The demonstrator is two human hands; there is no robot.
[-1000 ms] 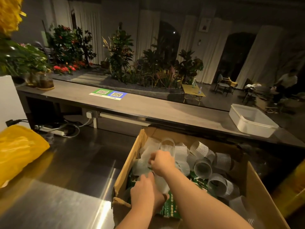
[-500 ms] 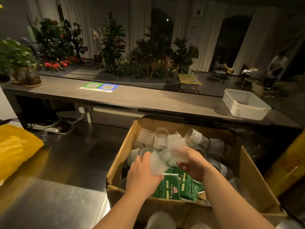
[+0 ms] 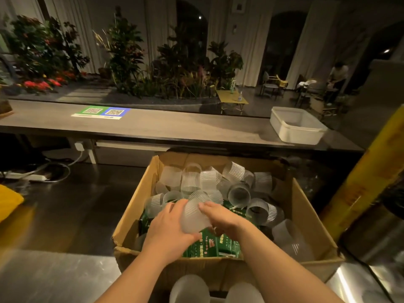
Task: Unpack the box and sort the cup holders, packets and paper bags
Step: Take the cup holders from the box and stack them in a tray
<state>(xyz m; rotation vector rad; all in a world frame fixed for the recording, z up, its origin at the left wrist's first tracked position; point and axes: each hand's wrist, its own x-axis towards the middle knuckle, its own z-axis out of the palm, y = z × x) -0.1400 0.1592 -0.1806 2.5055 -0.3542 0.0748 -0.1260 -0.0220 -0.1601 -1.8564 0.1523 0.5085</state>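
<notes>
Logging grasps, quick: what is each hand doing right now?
Left hand: holding the ribbed cup holder.
Right hand: pinching the same cup holder.

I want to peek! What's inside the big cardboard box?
Inside the cardboard box lie many frosted cup holders and, under them, green packets. The left hand and right hand grip one cup holder. Whatever lies beneath the packets is covered.

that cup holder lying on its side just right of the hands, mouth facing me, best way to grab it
Probably pinch its upper wall at the open mouth, inside against ribbed outside, coming from the near side. The cup holder lies on its side, opening toward the camera, so that rim is exposed; other holders crowd its flanks.
</notes>
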